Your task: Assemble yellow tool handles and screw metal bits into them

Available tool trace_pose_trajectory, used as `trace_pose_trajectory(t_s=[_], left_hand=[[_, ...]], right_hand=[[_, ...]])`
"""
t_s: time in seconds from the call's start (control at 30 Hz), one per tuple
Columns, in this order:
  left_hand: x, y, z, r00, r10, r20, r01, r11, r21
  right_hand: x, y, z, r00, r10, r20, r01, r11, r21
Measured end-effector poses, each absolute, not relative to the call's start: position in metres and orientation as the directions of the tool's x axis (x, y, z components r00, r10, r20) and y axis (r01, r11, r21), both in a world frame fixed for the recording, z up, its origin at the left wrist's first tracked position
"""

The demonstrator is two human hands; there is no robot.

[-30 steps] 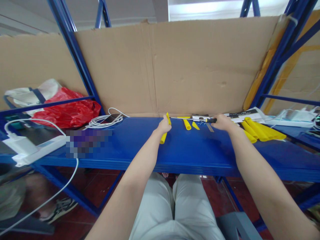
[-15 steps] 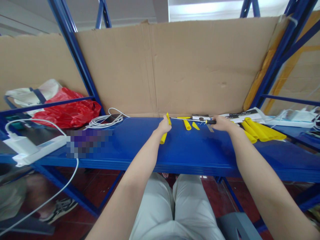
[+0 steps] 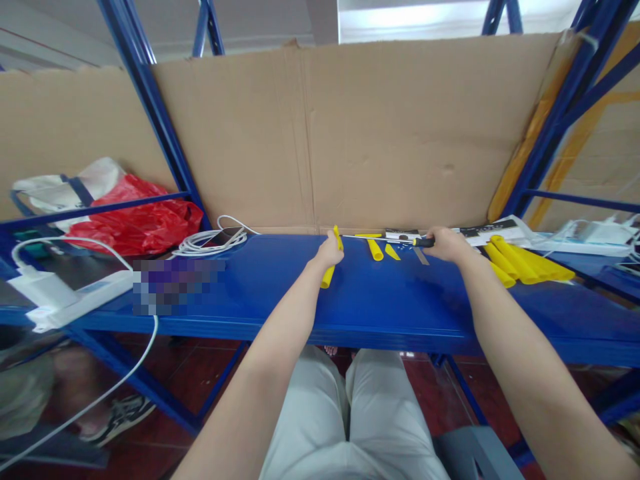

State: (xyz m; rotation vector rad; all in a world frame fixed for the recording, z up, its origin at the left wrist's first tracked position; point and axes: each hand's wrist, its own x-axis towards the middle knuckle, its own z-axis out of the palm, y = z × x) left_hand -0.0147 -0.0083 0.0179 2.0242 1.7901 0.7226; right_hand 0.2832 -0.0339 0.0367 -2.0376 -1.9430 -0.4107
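Note:
My left hand point(image 3: 327, 252) is closed round a long yellow piece point(image 3: 329, 275) that stands tilted on the blue shelf point(image 3: 310, 300). My right hand point(image 3: 447, 244) grips the black handle of a screwdriver point(image 3: 395, 240); its thin shaft runs left to the top of the yellow piece. Two short yellow pieces point(image 3: 382, 251) lie on the shelf between my hands, with some tiny bits beside them.
A pile of yellow pieces point(image 3: 520, 263) lies at the right, behind it a white power strip point(image 3: 583, 233). At the left are a coiled white cable point(image 3: 207, 241), a red bag point(image 3: 135, 220) and a white charger point(image 3: 60, 297). Cardboard point(image 3: 350, 133) backs the shelf.

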Motion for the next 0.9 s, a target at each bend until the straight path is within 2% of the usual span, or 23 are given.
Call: trace_pose_trajectory(t_s=[0.6, 0.9], left_hand=[[-0.0160, -0.0071, 0.0167, 0.083, 0.986, 0.147, 0.810, -0.153, 0.566], [-0.0157, -0.0084, 0.0173, 0.081, 0.985, 0.152, 0.821, -0.153, 0.550]], right_hand=[[0.2911, -0.0289, 0.0347, 0.047, 0.902, 0.428, 0.999, -0.044, -0.016], [0.2861, -0.0342, 0.0377, 0.076, 0.927, 0.367, 0.997, -0.077, -0.013]])
